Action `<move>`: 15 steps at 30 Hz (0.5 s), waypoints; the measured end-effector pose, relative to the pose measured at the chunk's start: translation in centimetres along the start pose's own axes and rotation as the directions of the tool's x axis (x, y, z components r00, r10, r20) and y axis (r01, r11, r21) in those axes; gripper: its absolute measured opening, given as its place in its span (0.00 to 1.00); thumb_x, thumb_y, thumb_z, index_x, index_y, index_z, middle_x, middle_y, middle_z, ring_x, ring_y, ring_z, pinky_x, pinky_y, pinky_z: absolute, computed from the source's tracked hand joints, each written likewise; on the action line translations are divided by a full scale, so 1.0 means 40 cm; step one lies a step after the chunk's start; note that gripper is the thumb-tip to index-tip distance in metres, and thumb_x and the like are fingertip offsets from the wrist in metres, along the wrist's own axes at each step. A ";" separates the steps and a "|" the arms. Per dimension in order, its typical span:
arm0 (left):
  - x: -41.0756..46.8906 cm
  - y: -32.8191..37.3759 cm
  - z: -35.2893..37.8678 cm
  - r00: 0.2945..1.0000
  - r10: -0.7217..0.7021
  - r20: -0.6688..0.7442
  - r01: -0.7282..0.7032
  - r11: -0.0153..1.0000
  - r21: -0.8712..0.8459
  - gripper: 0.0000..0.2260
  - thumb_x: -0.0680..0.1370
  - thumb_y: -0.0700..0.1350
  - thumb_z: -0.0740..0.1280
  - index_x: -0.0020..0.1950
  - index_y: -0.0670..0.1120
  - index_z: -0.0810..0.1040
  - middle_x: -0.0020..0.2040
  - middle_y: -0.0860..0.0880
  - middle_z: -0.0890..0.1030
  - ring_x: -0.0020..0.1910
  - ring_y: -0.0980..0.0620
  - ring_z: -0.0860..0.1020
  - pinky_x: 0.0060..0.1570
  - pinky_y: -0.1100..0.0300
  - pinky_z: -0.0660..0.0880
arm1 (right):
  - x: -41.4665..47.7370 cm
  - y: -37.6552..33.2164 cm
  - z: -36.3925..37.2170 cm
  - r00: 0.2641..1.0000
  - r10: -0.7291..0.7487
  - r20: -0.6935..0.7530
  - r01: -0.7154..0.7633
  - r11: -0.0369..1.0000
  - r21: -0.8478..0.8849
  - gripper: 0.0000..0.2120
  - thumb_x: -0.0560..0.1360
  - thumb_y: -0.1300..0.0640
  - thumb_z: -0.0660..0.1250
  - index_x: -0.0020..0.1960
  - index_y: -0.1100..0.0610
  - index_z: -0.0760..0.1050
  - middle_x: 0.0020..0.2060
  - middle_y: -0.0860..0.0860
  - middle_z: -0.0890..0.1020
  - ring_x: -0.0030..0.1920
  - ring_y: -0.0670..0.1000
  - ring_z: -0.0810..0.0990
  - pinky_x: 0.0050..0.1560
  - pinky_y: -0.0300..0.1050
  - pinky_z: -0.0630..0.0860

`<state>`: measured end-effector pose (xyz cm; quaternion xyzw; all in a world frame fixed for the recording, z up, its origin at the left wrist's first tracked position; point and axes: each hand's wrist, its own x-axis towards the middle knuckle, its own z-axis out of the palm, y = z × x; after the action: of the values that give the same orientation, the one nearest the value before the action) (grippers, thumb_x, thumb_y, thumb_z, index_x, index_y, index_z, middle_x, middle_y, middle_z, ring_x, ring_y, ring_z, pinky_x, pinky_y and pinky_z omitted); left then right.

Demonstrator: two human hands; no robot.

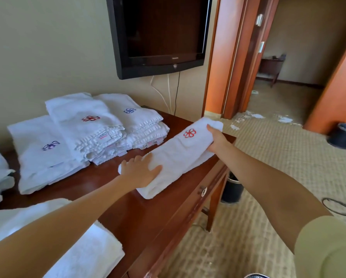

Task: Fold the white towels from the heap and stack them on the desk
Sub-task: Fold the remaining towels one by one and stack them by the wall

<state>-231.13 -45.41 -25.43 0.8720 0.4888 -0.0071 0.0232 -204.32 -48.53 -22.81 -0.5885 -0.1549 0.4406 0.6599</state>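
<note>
Long fluffy towel (174, 155) on glossy desk (128, 213)

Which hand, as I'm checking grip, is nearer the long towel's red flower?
Right. The right hand grips the towel's end beside the flower; the left hand presses the opposite end.

bright, soft, even daylight fills the room. shadows are faint and blurred at their edges, darkest under the desk (140, 215) and along the foot of the stacked towels (88, 125). the polished desk top carries a pale sheen beside the stacks. the tv (160, 31) screen is dark, with dim reflections. the long folded towel (178, 155) and the towel heap (84, 251) at lower left are nearly blown out, their pile texture mostly lost. wide-angle distortion bows the door frame (234, 57) and stretches the sleeve (328, 247) in the lower right corner. detail is soft overall, softest in the far room.
</note>
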 end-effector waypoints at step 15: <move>-0.021 -0.033 -0.025 0.937 -0.341 0.077 0.347 0.878 -0.330 0.41 0.72 0.72 0.58 0.78 0.51 0.53 0.76 0.43 0.58 0.75 0.42 0.57 0.69 0.45 0.59 | 0.012 0.043 0.063 0.834 -0.492 0.249 0.411 0.253 -0.876 0.28 0.73 0.63 0.68 0.72 0.53 0.69 0.69 0.53 0.72 0.70 0.55 0.67 0.67 0.49 0.68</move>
<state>-232.71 -45.41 -24.46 0.7541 0.6296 0.0660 0.1750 -206.55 -46.70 -23.86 -0.7944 -0.5038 0.0542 0.3351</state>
